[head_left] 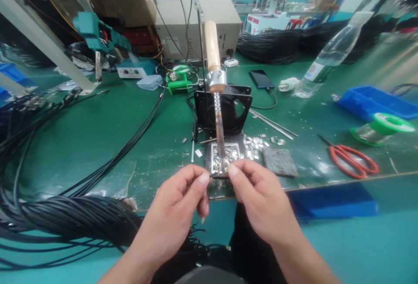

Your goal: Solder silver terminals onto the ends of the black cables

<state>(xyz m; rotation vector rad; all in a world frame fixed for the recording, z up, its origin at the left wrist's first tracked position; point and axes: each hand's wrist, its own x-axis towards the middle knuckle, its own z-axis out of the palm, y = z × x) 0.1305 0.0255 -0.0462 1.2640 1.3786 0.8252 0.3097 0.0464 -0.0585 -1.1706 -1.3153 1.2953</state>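
Note:
My left hand (184,197) is closed in a pinch at the table's front edge, on the end of a thin black cable (214,174). Just to its right, my right hand (257,188) pinches something too small to make out. Between and beyond the fingertips, a soldering iron (219,127) with a wooden handle hangs tip down from a clamp (217,78). Under its tip lies a tray (213,158) of small metal pieces, and more metal pieces (256,142) are scattered to the right. Behind the iron stands a black fan (205,112).
Black cables (81,214) are bundled at the left. A grey sponge-like block (280,161), red-handled scissors (354,160), a solder spool (382,129) and a plastic bottle (333,57) are on the right. A screwdriver (193,138) lies left of the tray.

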